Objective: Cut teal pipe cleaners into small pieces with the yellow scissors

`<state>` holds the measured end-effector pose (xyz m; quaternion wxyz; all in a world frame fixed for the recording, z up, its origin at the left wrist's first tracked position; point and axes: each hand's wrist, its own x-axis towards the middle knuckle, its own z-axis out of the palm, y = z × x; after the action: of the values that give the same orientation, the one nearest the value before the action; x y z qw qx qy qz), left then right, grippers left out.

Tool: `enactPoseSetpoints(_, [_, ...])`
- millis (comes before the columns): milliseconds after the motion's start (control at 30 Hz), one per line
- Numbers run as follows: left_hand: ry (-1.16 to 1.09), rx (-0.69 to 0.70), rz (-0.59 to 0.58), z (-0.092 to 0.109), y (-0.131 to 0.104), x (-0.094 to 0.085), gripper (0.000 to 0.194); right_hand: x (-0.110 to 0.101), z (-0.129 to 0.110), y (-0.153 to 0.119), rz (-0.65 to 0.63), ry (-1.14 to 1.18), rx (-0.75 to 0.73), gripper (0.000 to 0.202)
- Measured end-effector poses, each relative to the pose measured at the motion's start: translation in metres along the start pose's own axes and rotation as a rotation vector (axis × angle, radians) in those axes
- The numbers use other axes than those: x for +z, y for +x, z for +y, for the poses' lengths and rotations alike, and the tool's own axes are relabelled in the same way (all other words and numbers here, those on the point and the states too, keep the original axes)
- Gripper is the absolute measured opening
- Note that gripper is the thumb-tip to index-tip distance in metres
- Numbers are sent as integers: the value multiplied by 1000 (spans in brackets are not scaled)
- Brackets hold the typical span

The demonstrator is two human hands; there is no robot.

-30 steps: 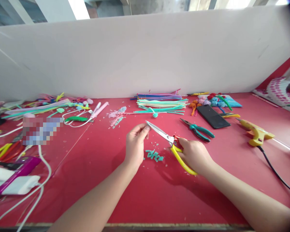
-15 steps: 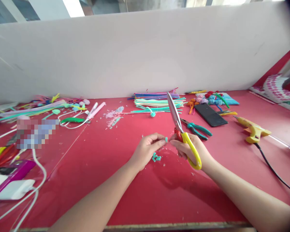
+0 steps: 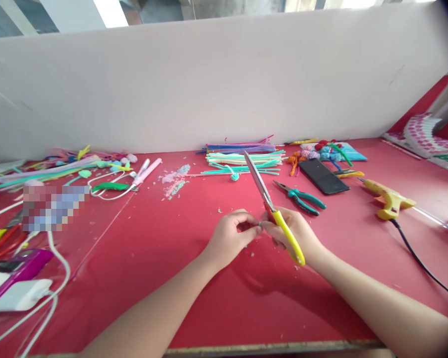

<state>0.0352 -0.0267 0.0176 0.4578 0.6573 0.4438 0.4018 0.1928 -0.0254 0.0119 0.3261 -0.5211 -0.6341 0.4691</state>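
Observation:
At the middle of the red table, my left hand pinches a tiny teal piece between thumb and fingertips. The fingertips of my right hand touch the same piece from the other side. Yellow-and-red scissors hang in my right hand, blades closed and pointing up and away to the left. The cut teal pieces on the table are mostly hidden by my left hand.
Pipe cleaners lie at the back by the white wall. Right of my hands are teal pliers, a black phone and a yellow glue gun. White cables and a pink hot tool lie left.
My hands have come together at the teal piece, my left hand moving slightly right and down. The scissors have tilted further left. My left hand now covers the small cut pieces.

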Motion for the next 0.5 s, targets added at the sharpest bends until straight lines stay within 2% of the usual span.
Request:
enactPoseSetpoints(167, [-48,-22,73,-3,3,-3,11,-2,1,2,55,-227,-83,24])
enactPoseSetpoints(367, [-391,-87,386,-11,12,-17,14,-6,4,5,144,-706,-167,32])
enactPoseSetpoints(500, [-535,-29,463,-12,15,-23,11,-3,4,3,160,-894,-169,34])
